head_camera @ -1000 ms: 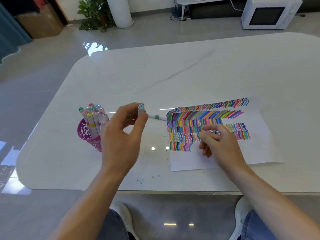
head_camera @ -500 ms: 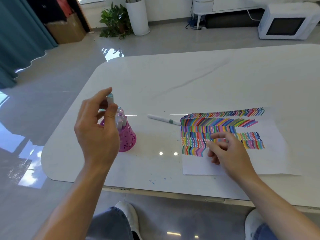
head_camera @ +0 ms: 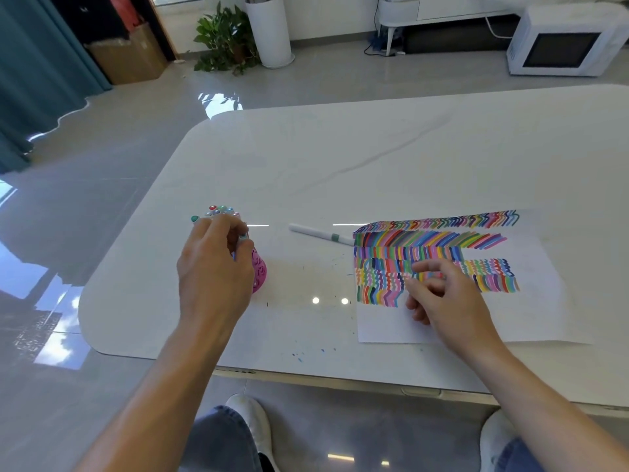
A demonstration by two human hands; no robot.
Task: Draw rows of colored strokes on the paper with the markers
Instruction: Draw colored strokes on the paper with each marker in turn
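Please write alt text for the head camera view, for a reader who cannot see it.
A person's left hand holds a teal-tipped marker at a pink cup of markers, while the right hand rests on a paper with rows of coloured strokes. A white marker lies on the table between them.

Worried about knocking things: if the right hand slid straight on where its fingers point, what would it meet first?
The right hand points left across the paper. Beyond its edge is bare table, then probably the pink cup by the left hand; the loose marker seems off that line.
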